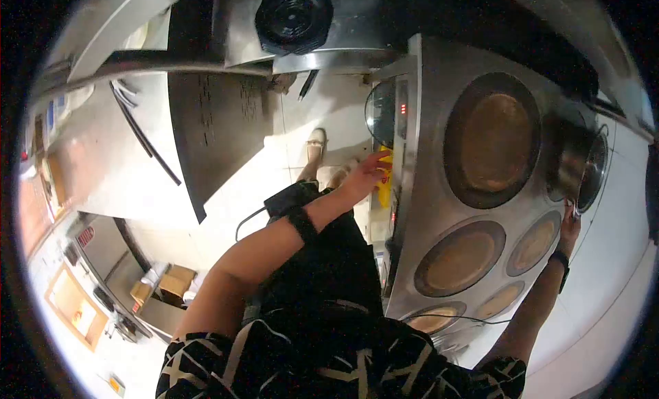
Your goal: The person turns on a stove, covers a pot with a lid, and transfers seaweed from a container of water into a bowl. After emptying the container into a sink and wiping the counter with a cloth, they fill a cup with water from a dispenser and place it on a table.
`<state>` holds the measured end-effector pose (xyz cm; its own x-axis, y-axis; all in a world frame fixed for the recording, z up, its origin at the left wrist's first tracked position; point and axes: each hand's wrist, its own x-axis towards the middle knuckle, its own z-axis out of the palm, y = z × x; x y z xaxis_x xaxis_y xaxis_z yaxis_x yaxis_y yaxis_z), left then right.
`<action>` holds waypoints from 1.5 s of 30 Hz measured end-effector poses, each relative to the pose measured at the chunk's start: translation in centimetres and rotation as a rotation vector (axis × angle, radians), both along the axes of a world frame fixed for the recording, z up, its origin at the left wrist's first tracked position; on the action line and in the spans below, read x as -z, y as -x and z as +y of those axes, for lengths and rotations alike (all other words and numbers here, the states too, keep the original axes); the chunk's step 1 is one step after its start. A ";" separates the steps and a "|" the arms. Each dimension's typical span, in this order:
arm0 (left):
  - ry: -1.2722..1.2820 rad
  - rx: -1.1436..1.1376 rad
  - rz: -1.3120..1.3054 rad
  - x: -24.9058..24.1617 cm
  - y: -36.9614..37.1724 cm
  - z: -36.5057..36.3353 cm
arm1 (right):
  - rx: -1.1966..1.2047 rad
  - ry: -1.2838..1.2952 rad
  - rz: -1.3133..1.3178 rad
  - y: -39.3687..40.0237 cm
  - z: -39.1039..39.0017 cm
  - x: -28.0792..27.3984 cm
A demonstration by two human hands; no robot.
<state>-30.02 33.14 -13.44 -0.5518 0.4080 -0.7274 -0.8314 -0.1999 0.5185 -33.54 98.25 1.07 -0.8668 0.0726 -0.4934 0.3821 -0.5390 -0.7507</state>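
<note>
Wide fisheye curve with blackened corners, pale glare at left, soft grainy dimness above

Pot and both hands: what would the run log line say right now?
left hand: fingers at yellow item | right hand: holding pot | red display: lit

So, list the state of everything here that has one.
Left hand: fingers apart, at the yellow item
Right hand: closed on the pot
Pot: held, contents unclear
Largest round plate: bare
Red indicator lights: lit
Glass lid: off the pot
</note>
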 end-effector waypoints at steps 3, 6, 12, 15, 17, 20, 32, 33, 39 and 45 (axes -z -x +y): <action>-0.081 -0.121 0.049 6.1 -1.1 2.6 | 0.562 -0.343 -0.378 -2.3 -1.6 0.1; -0.030 -0.166 0.317 8.1 -0.1 4.8 | -0.365 -1.145 -0.079 -8.6 -12.5 2.3; 0.190 -0.084 0.622 10.1 1.7 6.9 | -1.173 -1.036 -0.159 -10.9 -41.3 2.0; 0.260 -0.072 0.663 9.5 1.8 7.2 | -1.466 -1.302 0.223 -11.3 -41.9 2.9; 0.296 -0.053 0.654 8.6 2.0 7.0 | -1.611 -1.419 0.481 -10.7 -42.1 2.9; 0.298 -0.045 0.617 7.5 2.4 6.5 | -1.649 -1.589 0.651 -10.2 -44.3 2.4; 0.339 0.067 0.725 12.8 8.0 7.2 | -1.750 -1.750 0.408 -10.8 -44.8 2.2; 0.427 0.076 0.805 12.8 8.2 7.1 | -1.660 -1.634 0.129 -10.4 -45.4 2.1; 0.583 -0.076 0.893 11.1 7.4 7.5 | -1.438 -1.359 -0.123 -10.0 -45.8 2.1; 0.774 -0.165 0.869 10.3 8.7 6.4 | -1.529 -1.337 -0.141 -10.2 -45.6 1.8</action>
